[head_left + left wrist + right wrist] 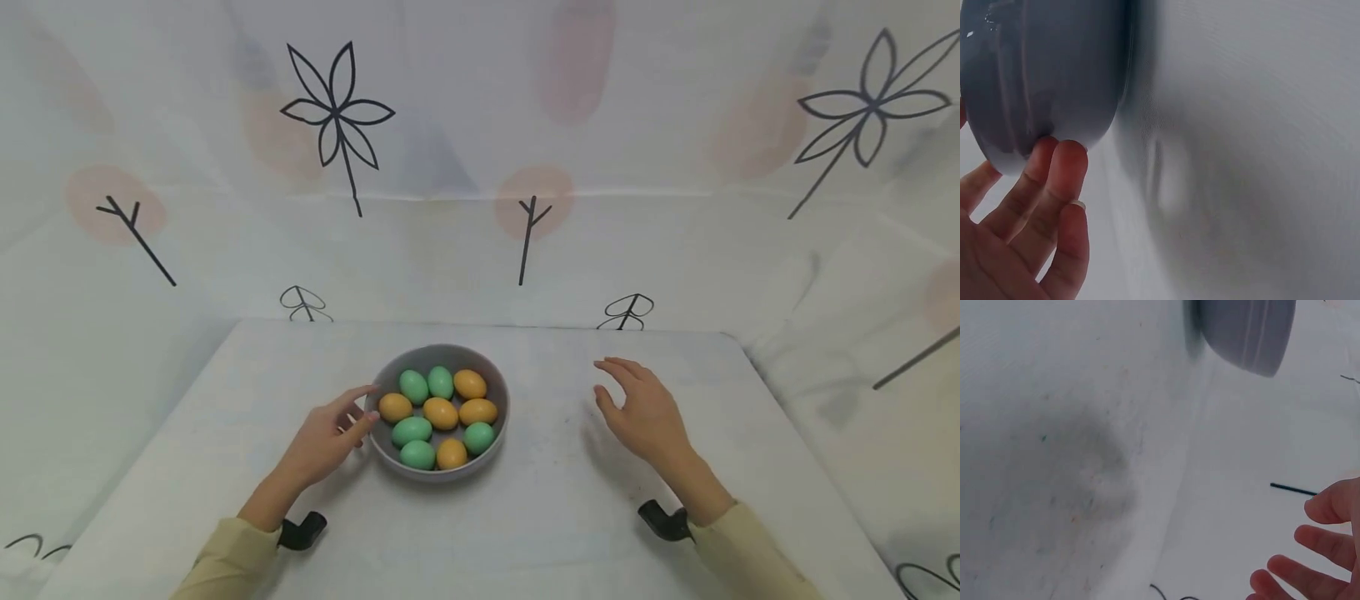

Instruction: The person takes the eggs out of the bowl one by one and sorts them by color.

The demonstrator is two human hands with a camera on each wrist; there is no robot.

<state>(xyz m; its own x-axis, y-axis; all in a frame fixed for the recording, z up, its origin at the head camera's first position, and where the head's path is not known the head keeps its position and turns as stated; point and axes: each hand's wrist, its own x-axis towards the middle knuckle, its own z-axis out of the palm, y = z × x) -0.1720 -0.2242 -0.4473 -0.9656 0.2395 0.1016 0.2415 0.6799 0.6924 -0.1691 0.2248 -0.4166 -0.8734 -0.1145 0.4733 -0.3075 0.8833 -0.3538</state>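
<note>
A round grey bowl [501,417] stands on the white table, holding several green eggs [412,431] and several orange-yellow eggs [440,413]. My left hand [327,439] is at the bowl's left side, its thumb and index finger at the rim. In the left wrist view, relaxed fingers [1067,172] lie against the outer wall of the bowl [1079,75]. To the right of the bowl, my right hand [642,414] hovers above the table with fingers spread and nothing in them. The right wrist view shows its loosely bent fingers [1310,575] apart from the bowl [1247,334].
White cloth [442,250] printed with black line flowers and pale shapes hangs behind the table [525,533] and at its sides. Each wrist wears a black strap piece [303,531]. Small coloured specks mark the tabletop in the right wrist view.
</note>
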